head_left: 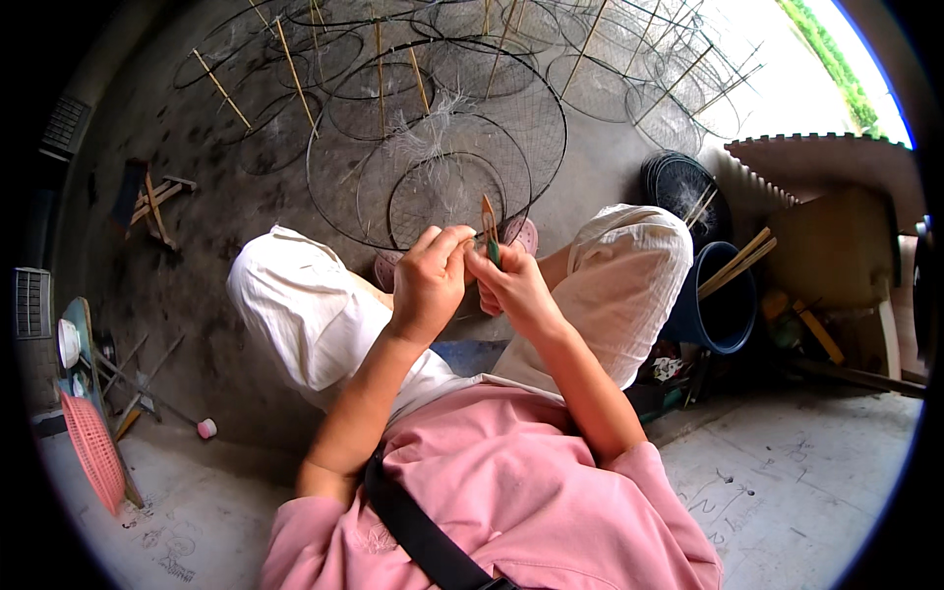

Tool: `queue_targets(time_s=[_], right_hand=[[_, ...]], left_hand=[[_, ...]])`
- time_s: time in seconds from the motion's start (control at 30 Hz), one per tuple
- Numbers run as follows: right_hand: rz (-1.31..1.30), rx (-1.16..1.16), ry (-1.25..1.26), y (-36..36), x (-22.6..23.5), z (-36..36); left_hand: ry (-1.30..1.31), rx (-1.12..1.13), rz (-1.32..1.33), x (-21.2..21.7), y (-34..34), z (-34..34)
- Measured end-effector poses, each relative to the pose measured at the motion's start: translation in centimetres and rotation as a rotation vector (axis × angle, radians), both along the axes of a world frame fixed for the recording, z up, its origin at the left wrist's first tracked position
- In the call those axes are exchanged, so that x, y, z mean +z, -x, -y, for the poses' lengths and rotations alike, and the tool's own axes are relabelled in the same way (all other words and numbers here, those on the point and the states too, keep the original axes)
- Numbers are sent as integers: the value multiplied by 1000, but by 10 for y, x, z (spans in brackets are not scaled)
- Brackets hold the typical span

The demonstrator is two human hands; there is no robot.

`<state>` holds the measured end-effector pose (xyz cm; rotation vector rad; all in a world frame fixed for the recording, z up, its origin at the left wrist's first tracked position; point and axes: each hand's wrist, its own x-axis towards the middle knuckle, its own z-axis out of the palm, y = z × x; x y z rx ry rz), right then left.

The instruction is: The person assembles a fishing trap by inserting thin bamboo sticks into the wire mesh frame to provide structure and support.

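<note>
Both my hands are together above my knees, close to a hooped net. My left hand [430, 280] is closed in a pinch at the near side of the net; what lies between its fingertips is too small to make out. Touching it, my right hand [521, 287] is closed around a netting needle [489, 218], which has an orange-brown pointed tip and green twine wound lower down. The hooped net [531, 147], with dark round rings and fine mesh, spreads over the floor before me. Pale loose strands [433, 128] bunch in its middle.
More hooped nets with bamboo sticks [295, 74] cover the far floor. At right stand a blue bucket [723, 305] holding sticks and a stack of black rings [678, 182]. A small wooden stool [152, 206] and a pink basket [91, 447] are at left.
</note>
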<state>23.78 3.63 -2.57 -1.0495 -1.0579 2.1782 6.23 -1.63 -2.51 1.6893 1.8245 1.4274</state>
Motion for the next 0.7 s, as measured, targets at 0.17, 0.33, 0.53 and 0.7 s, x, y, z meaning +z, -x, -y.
queue_targets(time_s=[0.17, 0.33, 0.53, 0.7], right_hand=[[145, 82, -685, -15, 20, -20], [-48, 26, -530, -19, 3, -18], [254, 27, -1015, 1, 17, -11], [474, -102, -914, 40, 75, -88]], left_hand=[[41, -37, -106, -5, 12, -8], [86, -66, -102, -11, 4, -16], [28, -35, -22, -15, 7, -20], [104, -201, -13, -13, 15, 1]])
